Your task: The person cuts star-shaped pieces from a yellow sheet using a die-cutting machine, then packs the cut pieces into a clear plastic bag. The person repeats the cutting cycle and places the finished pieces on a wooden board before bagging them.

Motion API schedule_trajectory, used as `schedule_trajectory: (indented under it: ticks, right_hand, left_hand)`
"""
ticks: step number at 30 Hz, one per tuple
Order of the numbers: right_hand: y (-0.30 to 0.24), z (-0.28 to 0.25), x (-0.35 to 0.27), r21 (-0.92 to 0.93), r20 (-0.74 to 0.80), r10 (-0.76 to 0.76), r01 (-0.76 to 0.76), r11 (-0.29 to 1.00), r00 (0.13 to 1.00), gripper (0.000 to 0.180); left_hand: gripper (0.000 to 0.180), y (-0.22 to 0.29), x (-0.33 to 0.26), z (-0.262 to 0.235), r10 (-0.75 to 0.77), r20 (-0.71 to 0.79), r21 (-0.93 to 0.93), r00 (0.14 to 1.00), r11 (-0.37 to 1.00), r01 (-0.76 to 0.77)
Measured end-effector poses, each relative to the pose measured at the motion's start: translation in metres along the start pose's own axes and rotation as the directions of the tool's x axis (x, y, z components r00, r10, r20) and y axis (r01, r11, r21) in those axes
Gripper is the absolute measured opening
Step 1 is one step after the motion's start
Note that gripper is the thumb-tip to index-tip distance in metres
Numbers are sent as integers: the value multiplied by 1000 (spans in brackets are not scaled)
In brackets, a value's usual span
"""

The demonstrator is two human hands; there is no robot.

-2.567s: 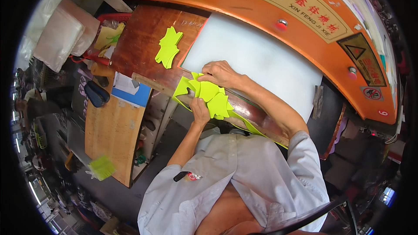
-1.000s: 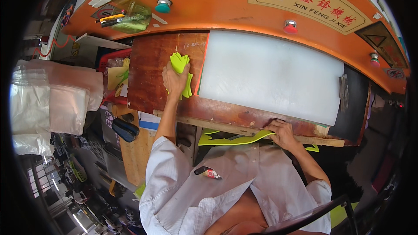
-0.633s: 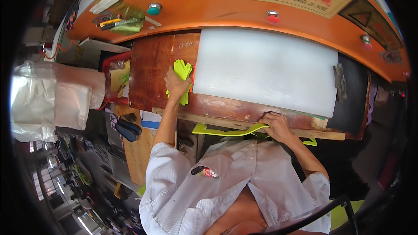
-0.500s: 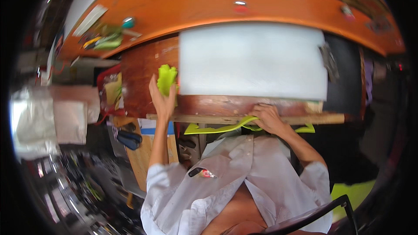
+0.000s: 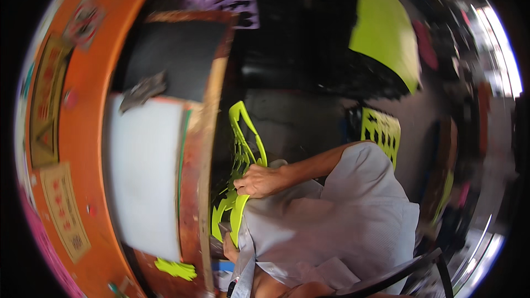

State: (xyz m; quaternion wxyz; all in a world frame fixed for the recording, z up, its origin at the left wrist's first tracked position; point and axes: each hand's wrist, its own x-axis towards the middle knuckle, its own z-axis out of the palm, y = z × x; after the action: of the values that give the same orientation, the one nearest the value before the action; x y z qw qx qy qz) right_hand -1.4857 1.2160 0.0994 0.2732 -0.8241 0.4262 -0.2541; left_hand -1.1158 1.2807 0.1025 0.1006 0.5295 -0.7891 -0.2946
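A lime-green sheet with cut-out holes (image 5: pixel 238 132) hangs between the bench edge and my body. My right hand (image 5: pixel 260 181) is closed around its middle, with the fingers wrapped over a narrow strip. Lower down, by the sheet's other end, my left hand (image 5: pixel 230 247) is mostly hidden behind the sheet and my shirt, so its grip does not show clearly. A small stack of lime-green cut pieces (image 5: pixel 175 269) lies on the reddish-brown bench (image 5: pixel 190 193), beside a white board (image 5: pixel 144 179).
An orange machine beam (image 5: pixel 83 132) runs along the left. A dark rag (image 5: pixel 143 91) lies past the board's end. Purple cut-out scrap (image 5: pixel 223 0) is at the top. Off to the right are a plain lime-green sheet (image 5: pixel 383 33) and another holed lime-green sheet (image 5: pixel 381 132).
My view has swung to the right. My left hand has let go of the lime-green pieces, now on the bench, and moved to the sheet. My right hand has drawn the sheet off the bench edge.
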Motion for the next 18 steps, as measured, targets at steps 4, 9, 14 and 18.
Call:
schedule_trajectory:
  ticks: [4, 9, 14, 18]
  right_hand:
    - [-4, 4, -81, -75, -74, 73, -78, 994, 995, 19]
    - [-31, 53, -192, -285, -230, 323, -381, 879, 918, 21]
    - [-95, 104, -275, -46, -386, 697, -767, 640, 604, 34]
    - [-139, 123, -337, 89, -232, 825, -834, 545, 515, 26]
  left_hand:
    - [48, 9, 43, -45, 115, 251, -247, 961, 968, -51]
    - [20, 50, 76, -74, 107, 682, -103, 723, 993, -49]
    - [20, 76, 87, -75, 168, 718, -105, 675, 985, -133]
    - [22, 99, 119, -41, 364, 703, -212, 611, 927, -309]
